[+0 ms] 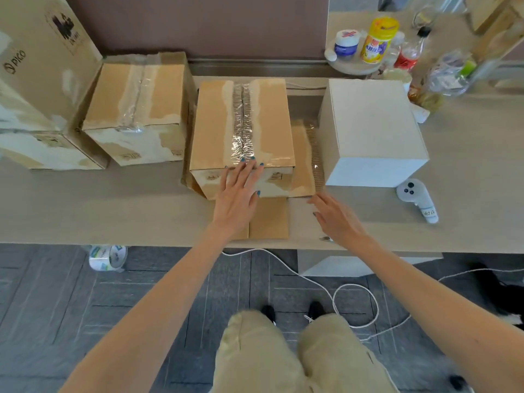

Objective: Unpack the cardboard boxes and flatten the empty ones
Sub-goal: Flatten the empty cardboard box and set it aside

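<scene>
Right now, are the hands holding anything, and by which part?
Nothing is gripped. The left hand rests flat on the front top edge of the middle taped box; the right hand holds nothing.

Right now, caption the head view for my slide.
Left hand rests on the taped cardboard box, right hand open beside flattened cardboard on the table.

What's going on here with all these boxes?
A person stands at a table of cardboard boxes. The left hand lies flat on the front edge of the middle box, which is taped shut. The right hand is open beside flattened cardboard lying under that box.
</scene>
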`<state>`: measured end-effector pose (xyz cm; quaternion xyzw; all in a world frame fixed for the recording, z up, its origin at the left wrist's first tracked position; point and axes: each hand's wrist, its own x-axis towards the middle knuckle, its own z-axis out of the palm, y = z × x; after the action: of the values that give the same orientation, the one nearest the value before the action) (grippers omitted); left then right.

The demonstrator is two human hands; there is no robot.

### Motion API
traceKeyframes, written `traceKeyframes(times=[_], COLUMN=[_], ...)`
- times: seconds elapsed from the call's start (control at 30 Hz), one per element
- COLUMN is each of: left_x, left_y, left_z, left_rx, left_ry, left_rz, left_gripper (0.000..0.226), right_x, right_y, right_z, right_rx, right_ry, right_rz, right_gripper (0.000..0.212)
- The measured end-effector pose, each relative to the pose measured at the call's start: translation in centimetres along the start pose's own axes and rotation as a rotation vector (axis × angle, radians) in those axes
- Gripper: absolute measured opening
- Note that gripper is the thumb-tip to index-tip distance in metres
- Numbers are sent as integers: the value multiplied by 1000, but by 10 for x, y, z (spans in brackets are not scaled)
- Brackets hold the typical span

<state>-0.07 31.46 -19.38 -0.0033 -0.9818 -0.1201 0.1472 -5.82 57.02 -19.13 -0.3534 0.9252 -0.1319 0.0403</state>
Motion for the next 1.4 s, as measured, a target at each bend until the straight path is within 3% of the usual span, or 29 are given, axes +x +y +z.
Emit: traceKeyframes(times=[0.17, 0.43, 0.6, 0.77, 1.0, 1.4], left_x=[-4, -6, -5, -4, -5, 26], left_y=[12, 18, 18, 11, -29, -98], left_z=[10, 17, 13, 2, -19, -44], left_rx=[-1, 33, 69, 115, 97, 6], left_ry=[7, -6, -13, 18, -44, -172], left_rz=[-78, -126, -119, -75, -67, 37], left_gripper=[70, 73, 71, 69, 68, 49], right_x=[-30, -46, -39, -15, 24, 77], right_y=[29, 47, 48, 24, -37, -115], right_z=[19, 35, 36, 21, -4, -5], right_rx=[-128, -340, -241, -21, 198, 205], right_ry=[-287, -383, -338, -185, 38, 151], right_rz=[138, 74, 9, -32, -83, 43], right_gripper=[27, 44, 38, 16, 19, 10])
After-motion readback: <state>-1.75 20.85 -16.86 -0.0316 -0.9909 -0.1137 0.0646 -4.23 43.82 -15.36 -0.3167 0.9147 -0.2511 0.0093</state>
